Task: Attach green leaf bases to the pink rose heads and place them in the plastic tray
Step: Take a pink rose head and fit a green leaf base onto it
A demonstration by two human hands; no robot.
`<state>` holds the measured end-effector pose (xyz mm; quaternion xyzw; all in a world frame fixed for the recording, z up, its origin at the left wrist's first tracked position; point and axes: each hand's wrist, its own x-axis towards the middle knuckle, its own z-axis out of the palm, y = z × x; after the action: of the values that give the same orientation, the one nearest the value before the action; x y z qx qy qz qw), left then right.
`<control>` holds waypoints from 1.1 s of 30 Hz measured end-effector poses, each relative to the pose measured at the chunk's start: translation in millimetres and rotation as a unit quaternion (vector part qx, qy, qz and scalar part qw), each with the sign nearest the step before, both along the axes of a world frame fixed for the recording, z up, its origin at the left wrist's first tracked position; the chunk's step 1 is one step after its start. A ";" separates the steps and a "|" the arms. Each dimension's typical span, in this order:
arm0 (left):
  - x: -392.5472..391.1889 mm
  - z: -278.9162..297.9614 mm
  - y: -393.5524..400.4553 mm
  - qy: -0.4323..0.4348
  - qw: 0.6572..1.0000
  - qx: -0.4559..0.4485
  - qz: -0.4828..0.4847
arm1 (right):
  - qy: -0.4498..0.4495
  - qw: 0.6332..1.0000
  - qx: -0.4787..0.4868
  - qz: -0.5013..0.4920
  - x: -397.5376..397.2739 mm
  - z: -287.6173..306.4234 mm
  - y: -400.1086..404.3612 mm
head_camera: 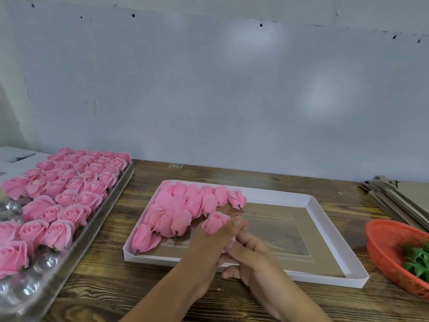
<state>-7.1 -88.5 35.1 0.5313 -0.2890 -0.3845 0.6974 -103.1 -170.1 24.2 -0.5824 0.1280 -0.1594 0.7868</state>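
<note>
A dark wood-grain counter [97, 282] runs along a pale wall. At its left edge lies a clear plastic blister tray [34, 291] with round pockets, most of them filled with upright pink rose heads [69, 180]; the nearest pockets show bare. In the middle of the counter sits a shallow white cardboard box lid [334, 231] with a clear window bottom, and in its far left corner rows of pink roses lying on their sides [176, 212] overlap one another. At the right edge a round orange mesh basket [383, 242] holds green leaf bases [417, 261], with flat grey-brown cardboard sheets [399, 198] behind it. Over the lid's near side, the left hand [209, 249] pinches a single pink rose head [214, 223] between thumb and fingers, while the right hand [253, 256] curls its fingers against the rose's underside; what they grip there is hidden.
</note>
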 end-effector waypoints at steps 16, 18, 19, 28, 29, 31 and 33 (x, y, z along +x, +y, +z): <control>1.4 -4.7 -3.6 -0.014 0.999 -0.040 0.022 | 0.011 0.996 0.089 0.010 3.0 6.4 2.7; 1.0 -5.1 -2.7 -0.027 0.999 -0.040 0.019 | 0.039 0.994 0.103 0.028 1.5 8.3 2.7; 0.6 -5.2 -2.1 -0.028 0.999 -0.040 0.016 | 0.055 0.992 0.109 0.039 0.8 8.8 2.2; 3.4 -7.1 -3.4 -0.049 0.997 -0.053 0.037 | 0.039 0.997 0.071 -0.013 2.8 8.7 1.9; 3.2 -6.4 -3.9 -0.050 0.996 -0.056 0.042 | 0.036 0.997 0.059 -0.021 2.4 8.2 1.5; 3.1 -3.5 -4.1 -0.055 0.996 -0.060 0.048 | 0.033 0.998 0.039 -0.039 1.1 6.7 0.2; 4.0 -0.3 -2.9 -0.072 0.995 -0.061 0.044 | 0.026 0.998 0.031 -0.053 0.3 7.0 -1.4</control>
<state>-3.1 -91.4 34.8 0.5259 -0.3379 -0.2962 0.7221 -102.8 -171.5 31.3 -0.5538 0.1836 -0.1814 0.7917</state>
